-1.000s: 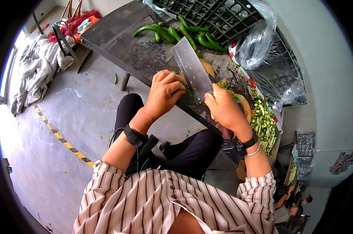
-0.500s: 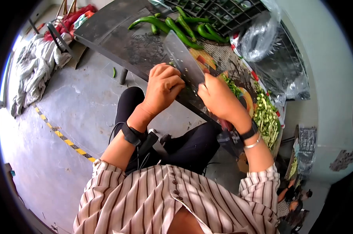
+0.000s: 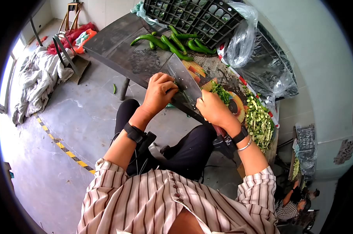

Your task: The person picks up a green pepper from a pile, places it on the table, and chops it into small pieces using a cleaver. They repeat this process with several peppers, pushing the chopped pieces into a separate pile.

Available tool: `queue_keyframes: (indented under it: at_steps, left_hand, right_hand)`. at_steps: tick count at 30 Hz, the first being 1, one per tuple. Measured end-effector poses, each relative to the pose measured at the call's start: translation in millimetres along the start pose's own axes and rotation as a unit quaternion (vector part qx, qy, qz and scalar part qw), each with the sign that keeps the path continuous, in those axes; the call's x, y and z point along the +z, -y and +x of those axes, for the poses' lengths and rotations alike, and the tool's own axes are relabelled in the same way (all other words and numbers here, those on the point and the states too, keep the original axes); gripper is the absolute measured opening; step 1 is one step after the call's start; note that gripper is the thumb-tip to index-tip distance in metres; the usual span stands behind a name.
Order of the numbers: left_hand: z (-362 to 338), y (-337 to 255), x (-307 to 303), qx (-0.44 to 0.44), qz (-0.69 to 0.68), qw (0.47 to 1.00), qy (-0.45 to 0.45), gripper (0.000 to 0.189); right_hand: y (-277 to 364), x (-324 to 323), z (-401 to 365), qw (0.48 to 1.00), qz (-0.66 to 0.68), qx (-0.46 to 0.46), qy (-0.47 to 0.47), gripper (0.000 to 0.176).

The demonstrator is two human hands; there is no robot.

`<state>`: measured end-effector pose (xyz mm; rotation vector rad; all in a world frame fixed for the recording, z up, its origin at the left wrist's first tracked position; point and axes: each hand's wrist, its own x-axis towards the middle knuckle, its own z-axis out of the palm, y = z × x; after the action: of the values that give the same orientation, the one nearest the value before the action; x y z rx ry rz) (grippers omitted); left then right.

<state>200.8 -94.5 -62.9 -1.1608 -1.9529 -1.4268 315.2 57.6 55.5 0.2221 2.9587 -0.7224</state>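
My right hand (image 3: 215, 107) is wrapped round the handle of a cleaver (image 3: 183, 76), its broad blade dotted with pale seeds. The blade stands beside my left hand (image 3: 159, 91), over the near edge of the dark table. Curled fingers of my left hand grip a green pepper (image 3: 176, 83), of which only a small bit shows by the blade. Beyond the blade lie several whole long green peppers (image 3: 176, 43). Chopped green pepper (image 3: 220, 93) is heaped past my right hand, and a larger pile of cut pieces (image 3: 259, 123) spreads along the right side.
A black plastic crate (image 3: 196, 17) stands at the table's back, with clear plastic bags (image 3: 244, 39) beside it. Crumpled grey cloth (image 3: 42, 74) lies on the floor at left, near yellow-black tape (image 3: 59, 144). Another person (image 3: 289, 204) is at the far lower right.
The view has shifted, so the table and crate appear lower and more of the crate shows. The cleaver blade has come down slightly beside my left hand. Both hands keep their grips.
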Motion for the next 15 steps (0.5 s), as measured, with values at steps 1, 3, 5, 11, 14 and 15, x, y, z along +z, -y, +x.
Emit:
queue_keyframes:
  at_steps: [1, 3, 5, 11, 14, 15]
  left_hand:
    - [0.3, 0.4, 0.3, -0.005, 0.001, 1.000, 0.003, 0.009]
    - [-1.0, -0.3, -1.2, -0.007, 0.004, 1.000, 0.008, 0.008]
    - [-1.2, -0.4, -2.5, -0.007, 0.007, 1.000, 0.008, 0.009]
    - [-1.5, 1.9, -0.4, -0.006, -0.008, 1.000, 0.004, 0.013]
    - [-1.5, 1.5, -2.7, -0.014, -0.018, 1.000, 0.000, 0.014]
    - [-1.8, 1.6, -3.0, -0.013, -0.024, 1.000, 0.001, 0.014]
  right_hand:
    - [-4.4, 0.9, 2.4, 1.000, -0.001, -0.001, -0.004, 0.024]
    - [-15.0, 7.3, 11.9, 0.997, 0.026, -0.007, -0.066, 0.024]
    - [-18.7, 3.6, 16.5, 0.997, 0.003, 0.001, -0.076, 0.023]
    - [-3.1, -0.1, -4.1, 0.998, 0.034, -0.025, -0.048, 0.021]
    - [-2.4, 4.5, -7.0, 0.998, 0.034, -0.030, -0.047, 0.022]
    - [-0.7, 4.3, -7.3, 0.998, 0.030, -0.023, -0.040, 0.022]
